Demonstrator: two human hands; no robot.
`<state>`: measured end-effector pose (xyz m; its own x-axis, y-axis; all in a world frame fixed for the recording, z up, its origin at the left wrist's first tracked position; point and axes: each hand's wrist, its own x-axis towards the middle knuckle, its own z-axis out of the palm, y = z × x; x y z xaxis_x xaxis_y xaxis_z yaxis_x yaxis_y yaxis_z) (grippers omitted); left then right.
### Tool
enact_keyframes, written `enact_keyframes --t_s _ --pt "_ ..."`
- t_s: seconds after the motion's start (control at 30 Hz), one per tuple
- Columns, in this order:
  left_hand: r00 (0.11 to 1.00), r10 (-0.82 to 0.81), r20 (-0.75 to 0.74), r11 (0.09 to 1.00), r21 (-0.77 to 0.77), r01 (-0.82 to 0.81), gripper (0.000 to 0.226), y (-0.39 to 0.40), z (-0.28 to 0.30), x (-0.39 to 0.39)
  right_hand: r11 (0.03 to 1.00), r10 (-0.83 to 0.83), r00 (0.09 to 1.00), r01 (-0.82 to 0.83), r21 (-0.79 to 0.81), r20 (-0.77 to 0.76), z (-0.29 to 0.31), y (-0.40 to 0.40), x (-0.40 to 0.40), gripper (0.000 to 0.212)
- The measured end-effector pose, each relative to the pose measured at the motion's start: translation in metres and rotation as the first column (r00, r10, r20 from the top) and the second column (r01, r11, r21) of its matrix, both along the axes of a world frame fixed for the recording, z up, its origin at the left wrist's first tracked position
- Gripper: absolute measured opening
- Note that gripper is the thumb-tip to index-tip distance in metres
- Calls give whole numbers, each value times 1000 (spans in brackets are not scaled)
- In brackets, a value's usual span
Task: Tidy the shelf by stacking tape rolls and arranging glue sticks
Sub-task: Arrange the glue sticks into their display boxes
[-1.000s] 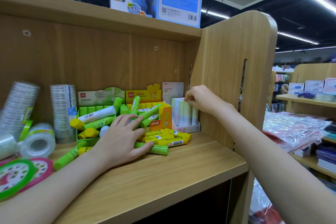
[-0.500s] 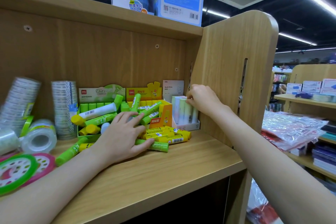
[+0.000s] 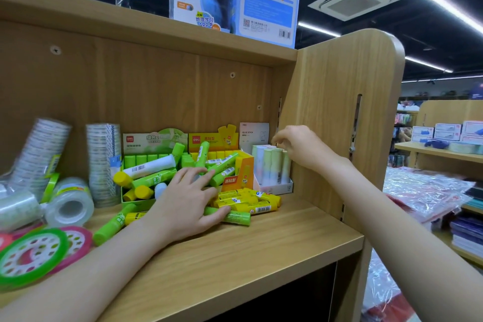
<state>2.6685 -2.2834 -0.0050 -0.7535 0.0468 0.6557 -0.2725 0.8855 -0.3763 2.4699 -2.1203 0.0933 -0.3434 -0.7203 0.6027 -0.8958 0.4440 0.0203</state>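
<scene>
At far left on the shelf (image 3: 261, 251) I see clear tape rolls (image 3: 69, 202), stacked and leaning. My left hand (image 3: 187, 206) lies with spread fingers on loose green and yellow glue sticks (image 3: 243, 204) before deli boxes. A white box (image 3: 274, 187) marked "GLUE STICK" holds pastel sticks upright; above it hovers my right hand (image 3: 300, 148), fingers loosely curled, holding nothing.
</scene>
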Motion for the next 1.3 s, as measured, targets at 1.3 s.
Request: enact_keyframes --t_s 1.3 --pt "995 -80 -61 994 -83 75 52 -6 -1 1 989 133 952 -146 26 277 3 -3 -4 18"
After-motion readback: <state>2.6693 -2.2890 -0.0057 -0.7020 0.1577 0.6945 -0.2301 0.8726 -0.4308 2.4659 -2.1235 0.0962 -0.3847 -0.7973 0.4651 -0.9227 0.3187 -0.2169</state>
